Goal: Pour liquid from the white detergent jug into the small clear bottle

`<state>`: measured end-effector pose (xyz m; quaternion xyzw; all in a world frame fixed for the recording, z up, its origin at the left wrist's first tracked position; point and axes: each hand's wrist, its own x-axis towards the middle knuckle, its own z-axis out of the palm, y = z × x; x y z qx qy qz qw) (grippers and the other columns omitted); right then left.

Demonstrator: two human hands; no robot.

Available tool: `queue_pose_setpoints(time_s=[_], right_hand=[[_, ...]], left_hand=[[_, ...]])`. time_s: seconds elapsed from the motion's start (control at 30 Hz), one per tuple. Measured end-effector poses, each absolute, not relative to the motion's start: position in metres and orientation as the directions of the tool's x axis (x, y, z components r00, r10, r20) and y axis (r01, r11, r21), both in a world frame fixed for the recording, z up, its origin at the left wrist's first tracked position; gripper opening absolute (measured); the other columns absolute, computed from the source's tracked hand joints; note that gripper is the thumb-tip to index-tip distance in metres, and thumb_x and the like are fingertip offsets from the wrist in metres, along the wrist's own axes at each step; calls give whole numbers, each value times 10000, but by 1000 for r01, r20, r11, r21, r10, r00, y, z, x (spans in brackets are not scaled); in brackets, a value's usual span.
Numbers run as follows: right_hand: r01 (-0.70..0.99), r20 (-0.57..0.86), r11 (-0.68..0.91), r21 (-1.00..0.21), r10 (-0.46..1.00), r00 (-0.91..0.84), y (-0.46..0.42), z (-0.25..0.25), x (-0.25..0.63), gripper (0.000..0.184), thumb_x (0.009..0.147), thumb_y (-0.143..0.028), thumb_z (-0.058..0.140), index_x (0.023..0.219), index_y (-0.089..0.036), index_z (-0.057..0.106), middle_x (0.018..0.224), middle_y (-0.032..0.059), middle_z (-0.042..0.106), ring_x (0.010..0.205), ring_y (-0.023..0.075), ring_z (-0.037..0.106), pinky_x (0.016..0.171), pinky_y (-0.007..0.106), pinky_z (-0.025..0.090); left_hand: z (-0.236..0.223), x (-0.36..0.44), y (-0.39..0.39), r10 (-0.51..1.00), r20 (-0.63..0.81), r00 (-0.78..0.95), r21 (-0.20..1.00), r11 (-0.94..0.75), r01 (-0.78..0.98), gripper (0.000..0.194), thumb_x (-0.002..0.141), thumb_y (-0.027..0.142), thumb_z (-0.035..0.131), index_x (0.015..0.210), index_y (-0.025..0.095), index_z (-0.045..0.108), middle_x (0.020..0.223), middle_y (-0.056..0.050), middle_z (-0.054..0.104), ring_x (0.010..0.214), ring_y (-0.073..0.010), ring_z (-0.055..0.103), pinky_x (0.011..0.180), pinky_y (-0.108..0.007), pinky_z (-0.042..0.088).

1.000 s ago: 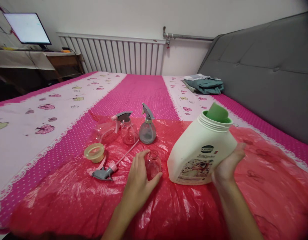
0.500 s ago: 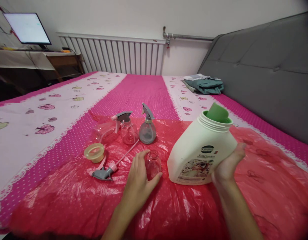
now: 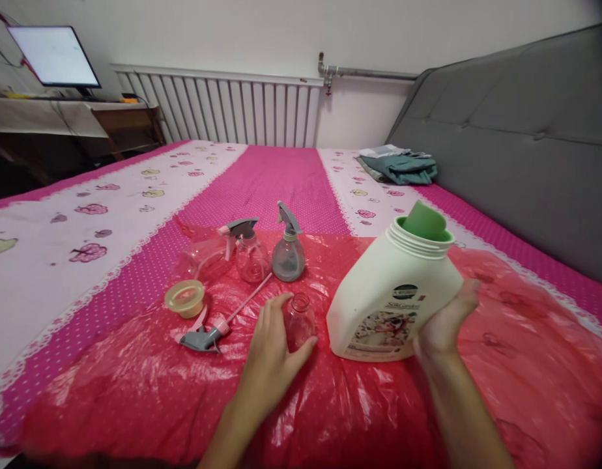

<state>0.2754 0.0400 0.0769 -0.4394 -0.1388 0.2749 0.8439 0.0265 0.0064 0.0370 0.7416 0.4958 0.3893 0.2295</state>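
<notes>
My left hand [image 3: 276, 342] curls round a small clear bottle [image 3: 301, 320] with an open neck, upright on the red plastic sheet [image 3: 193, 404]. A large white detergent jug [image 3: 379, 299] leans slightly to the right, its wide mouth uncapped and a green spout [image 3: 425, 221] showing in it. My right hand [image 3: 442, 322] grips the jug's right side; the fingers behind it are hidden. Left of my left hand lies a loose grey and pink spray trigger [image 3: 206, 337] with its tube pointing up right. Above it sits a yellowish round cap [image 3: 184, 299].
Behind the small bottle stand a spray bottle with a grey trigger [image 3: 288, 255] and a pinkish spray bottle [image 3: 253, 257]. Another clear bottle [image 3: 203, 259] lies at their left. Folded clothes [image 3: 396, 164] rest near the grey headboard [image 3: 516, 130] at the right.
</notes>
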Motion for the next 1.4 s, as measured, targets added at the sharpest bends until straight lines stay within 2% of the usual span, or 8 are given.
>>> queue_pose_setpoints(time_s=[0.33,0.57,0.83,1.0,1.4], right_hand=[[-313,33,475,-822,588,808,41,74,278,567,856,-750,514,863,-219,709,877,54,759,940,199,742,691,291,627],[-300,52,490,-818,582,811,41,74,277,598,812,-794,558,849,-215,700,886,59,759,982,212,738,710,302,630],[-310,53,495,-812,591,805,40,73,276,593,852,-760,549,929,-205,743,977,58,781,960,207,735,716,319,635],[-310,70,516,-799,591,804,41,72,277,584,851,-764,566,883,-200,715,888,58,759,883,198,734,697,307,628],[-292,54,481,-826,584,810,41,76,275,613,783,-819,566,856,-223,691,848,41,747,968,210,738,713,301,626]], left_hand=[[37,27,7,913,358,195,728,-403,555,575,965,291,704,1474,253,438,1422,-128,593,1384,-353,600,1195,-608,492],[36,26,7,915,351,198,732,-400,551,587,964,299,703,1486,246,441,1439,-144,593,1395,-365,595,1197,-627,482],[37,26,8,911,358,203,715,-407,568,592,962,289,710,1484,249,434,1431,-139,595,1383,-363,604,1189,-625,494],[36,26,7,911,357,209,707,-409,577,590,973,288,704,1488,260,419,1431,-130,589,1386,-358,602,1191,-616,498],[37,27,7,914,355,197,728,-402,556,582,965,292,706,1480,252,438,1427,-132,593,1387,-354,598,1194,-601,492]])
